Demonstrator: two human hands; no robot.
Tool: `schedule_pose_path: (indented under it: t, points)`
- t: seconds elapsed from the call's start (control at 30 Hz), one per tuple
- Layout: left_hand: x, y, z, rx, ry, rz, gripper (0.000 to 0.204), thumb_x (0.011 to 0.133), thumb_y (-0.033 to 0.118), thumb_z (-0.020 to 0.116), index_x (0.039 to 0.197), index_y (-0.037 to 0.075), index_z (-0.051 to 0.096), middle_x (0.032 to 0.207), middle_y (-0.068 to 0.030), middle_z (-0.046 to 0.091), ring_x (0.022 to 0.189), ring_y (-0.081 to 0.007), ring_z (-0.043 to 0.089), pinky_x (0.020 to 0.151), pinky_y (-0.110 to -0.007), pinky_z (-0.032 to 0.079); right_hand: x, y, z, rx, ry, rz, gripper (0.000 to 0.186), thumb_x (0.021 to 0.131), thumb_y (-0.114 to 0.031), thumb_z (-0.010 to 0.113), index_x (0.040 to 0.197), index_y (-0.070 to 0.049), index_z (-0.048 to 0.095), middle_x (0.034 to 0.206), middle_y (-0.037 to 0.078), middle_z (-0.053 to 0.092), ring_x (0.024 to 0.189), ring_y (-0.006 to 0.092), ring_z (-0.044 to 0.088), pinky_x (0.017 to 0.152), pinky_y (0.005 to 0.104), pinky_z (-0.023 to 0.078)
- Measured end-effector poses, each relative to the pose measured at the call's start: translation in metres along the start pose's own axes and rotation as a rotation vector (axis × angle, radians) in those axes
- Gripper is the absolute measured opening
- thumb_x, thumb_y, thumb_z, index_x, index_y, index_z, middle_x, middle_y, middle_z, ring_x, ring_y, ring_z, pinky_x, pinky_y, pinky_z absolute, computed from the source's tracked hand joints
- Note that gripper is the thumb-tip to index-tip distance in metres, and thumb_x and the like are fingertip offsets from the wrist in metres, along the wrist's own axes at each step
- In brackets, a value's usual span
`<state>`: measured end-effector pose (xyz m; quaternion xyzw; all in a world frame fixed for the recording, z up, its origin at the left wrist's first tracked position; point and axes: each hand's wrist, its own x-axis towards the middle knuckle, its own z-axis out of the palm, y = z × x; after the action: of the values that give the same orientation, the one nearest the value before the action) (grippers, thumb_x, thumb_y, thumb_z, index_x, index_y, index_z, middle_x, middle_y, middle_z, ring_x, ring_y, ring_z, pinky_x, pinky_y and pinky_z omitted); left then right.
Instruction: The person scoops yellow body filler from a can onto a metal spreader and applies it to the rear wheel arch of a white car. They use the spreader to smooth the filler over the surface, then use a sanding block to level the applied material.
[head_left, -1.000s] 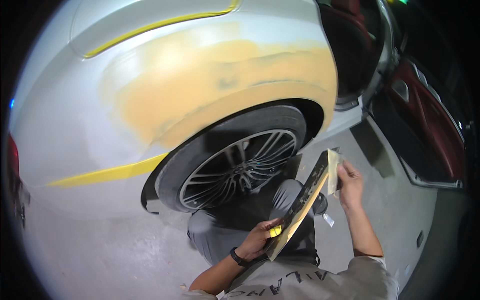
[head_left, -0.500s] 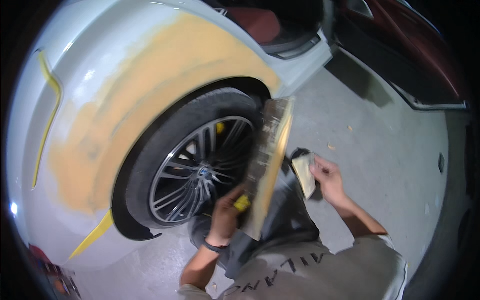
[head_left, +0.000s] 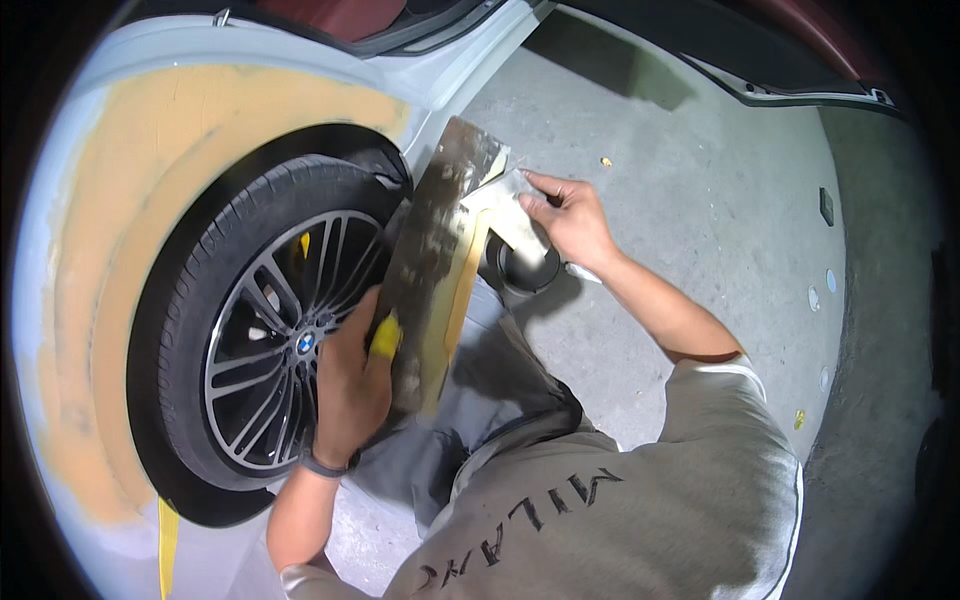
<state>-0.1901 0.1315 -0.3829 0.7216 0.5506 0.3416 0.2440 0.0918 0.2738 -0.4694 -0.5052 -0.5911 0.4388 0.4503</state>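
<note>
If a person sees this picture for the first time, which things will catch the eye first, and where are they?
The broad band of yellow-orange filler on the pale car body, curving around the wheel arch at the left, stands out most. Under it sits the dark wheel with its silver spokes. In the middle, the left hand holds a smeared board by a yellow grip, while the right hand presses a scraper against its upper end.

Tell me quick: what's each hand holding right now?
Left hand: closed around the yellow handle of the filler board.
Right hand: fingers closed on a putty spreader, its blade against the board.
</note>
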Motion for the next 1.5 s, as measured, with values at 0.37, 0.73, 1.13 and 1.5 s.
schedule_pose_path:
  t: [0.37, 0.73, 1.13, 1.5]
  points:
    - [0.053, -0.038, 0.026, -0.177, -0.037, -0.253, 0.036, 0.089, -0.002, 0.053, 0.121, -0.004, 0.069, 0.101, -0.0309, 0.071, 0.097, -0.0454, 0.071, 0.086, -0.043, 0.054, -0.101, -0.014, 0.025, 0.164, -0.312, 0.169, 0.037, 0.100, -0.006, 0.072, 0.136, 0.003, 0.067, 0.111, 0.003, 0.076, 0.094, 0.0048, 0.062, 0.084, 0.0244, 0.054]
    - [-0.054, -0.017, 0.038, -0.370, -0.151, -0.451, 0.033, 0.097, 0.000, 0.055, 0.128, -0.002, 0.067, 0.101, -0.0187, 0.073, 0.092, -0.0116, 0.059, 0.085, -0.031, 0.050, 0.012, -0.224, 0.072, 0.028, -0.431, -0.759, 0.023, 0.100, 0.000, 0.063, 0.121, 0.004, 0.071, 0.105, 0.009, 0.074, 0.096, 0.0147, 0.069, 0.087, 0.0284, 0.053]
    - [-0.094, -0.019, 0.039, -0.643, -0.025, -0.579, 0.039, 0.103, 0.000, 0.054, 0.142, -0.005, 0.060, 0.115, -0.0044, 0.071, 0.099, -0.0067, 0.058, 0.089, -0.022, 0.048, 0.041, -0.302, 0.148, -0.438, -0.066, -1.624, 0.039, 0.083, 0.003, 0.062, 0.118, -0.009, 0.075, 0.115, 0.004, 0.074, 0.111, 0.0253, 0.066, 0.095, 0.0411, 0.046]
    - [-0.096, -0.036, 0.060, -0.728, -0.049, -0.541, 0.037, 0.106, 0.003, 0.056, 0.143, -0.002, 0.061, 0.115, -0.0018, 0.072, 0.097, -0.0049, 0.060, 0.085, -0.021, 0.050, 0.026, -0.282, 0.162, -0.359, -0.039, -1.603, 0.035, 0.083, 0.001, 0.065, 0.114, -0.013, 0.075, 0.112, -0.001, 0.074, 0.109, 0.0194, 0.064, 0.088, 0.0380, 0.042]
